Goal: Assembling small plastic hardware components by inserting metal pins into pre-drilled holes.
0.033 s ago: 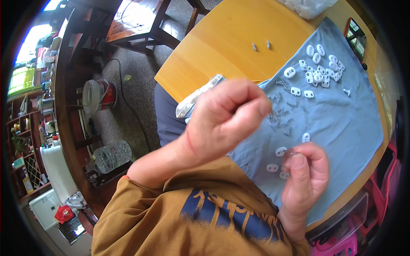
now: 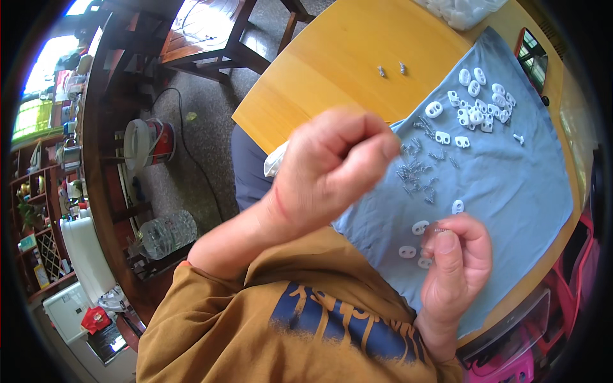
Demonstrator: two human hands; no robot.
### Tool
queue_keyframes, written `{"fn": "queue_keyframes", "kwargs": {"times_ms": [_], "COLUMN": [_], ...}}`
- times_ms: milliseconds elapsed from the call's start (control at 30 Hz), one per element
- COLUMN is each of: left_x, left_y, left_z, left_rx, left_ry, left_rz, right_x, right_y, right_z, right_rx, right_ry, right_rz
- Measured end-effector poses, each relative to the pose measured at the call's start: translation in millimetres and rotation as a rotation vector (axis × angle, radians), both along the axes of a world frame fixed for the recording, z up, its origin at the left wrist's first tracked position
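Observation:
My right hand is closed, thumb and forefinger pinching a small metal spring above the blue cloth. Several white oval two-hole plastic pieces lie next to it, one partly hidden by the fingers. My left hand is raised in a closed pinch at the cloth's left side. Whatever its fingertips may hold is hidden. Just past them lies a loose scatter of small springs. More white two-hole plastic pieces are heaped toward the far right of the cloth, a small white pin-like piece beside them.
On the bare wooden table sit two small metal pieces. A plastic bag of white parts stands at the far edge, a dark phone at the far right. A wooden stool, bucket and clear bottle are off to the left.
My left hand has shifted slightly left, covering more of the white item behind it. My right hand stays in place with the spring.

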State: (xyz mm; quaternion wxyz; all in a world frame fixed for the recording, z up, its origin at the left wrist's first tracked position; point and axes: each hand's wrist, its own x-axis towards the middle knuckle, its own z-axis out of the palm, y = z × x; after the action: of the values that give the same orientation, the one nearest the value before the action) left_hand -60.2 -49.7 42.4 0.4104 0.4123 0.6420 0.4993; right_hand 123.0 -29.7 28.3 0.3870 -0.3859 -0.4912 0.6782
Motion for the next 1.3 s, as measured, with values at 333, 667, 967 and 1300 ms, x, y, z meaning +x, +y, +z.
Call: {"fn": "queue_keyframes", "kwargs": {"times_ms": [333, 667, 967, 1300], "left_x": [-5.3, -42.1, -55.5, -19.3], "left_y": [-6.9, -22.2, -43.5, -37.5], "left_z": [5.0, -13.0, -14.8, -6.7], "left_rx": [-0.028, -0.024, 0.029, -0.03], "left_ry": [-0.27, -0.34, -0.326, -0.308], "left_rz": [0.09, 0.084, 0.15, 0.001], "right_x": [-3.2, -23.1, -11.1, 43.2], "right_y": [1.7, -3.1, 19.4, 61.8], "right_z": [-1.5, 18.7, 19.5, -7.8], "right_rx": [-0.005, -0.19, 0.13, 0.202], "right_ry": [-0.014, 0.091, -0.478, -0.639], "right_rz": [-0.033, -0.018, -0.169, -0.336]}}
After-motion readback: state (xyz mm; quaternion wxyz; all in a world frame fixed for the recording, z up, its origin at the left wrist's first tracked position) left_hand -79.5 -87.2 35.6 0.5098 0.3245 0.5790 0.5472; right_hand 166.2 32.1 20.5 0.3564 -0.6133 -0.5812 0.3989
